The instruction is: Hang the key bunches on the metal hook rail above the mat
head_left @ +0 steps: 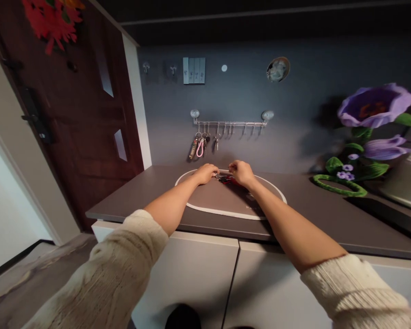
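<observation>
My left hand (205, 174) is over the far part of an oval mat (208, 201) with a white rim. Its fingers are pinched on the metal end of a small key bunch (225, 179), which shows dark and red parts and lies low between my hands. To the right, my right hand (242, 172) is raised a little above the mat with its fingers curled together. Whatever those fingers hold, if anything, is too small to make out. Part of the bunch is hidden by my fingers.
On the wall, a clear hook rail (231, 123) carries several keys, one with a pink strap (200, 148). Purple flowers (376, 107) and a green ring (339, 185) stand at the right of the counter (133, 192). A dark red door (71, 114) is at the left.
</observation>
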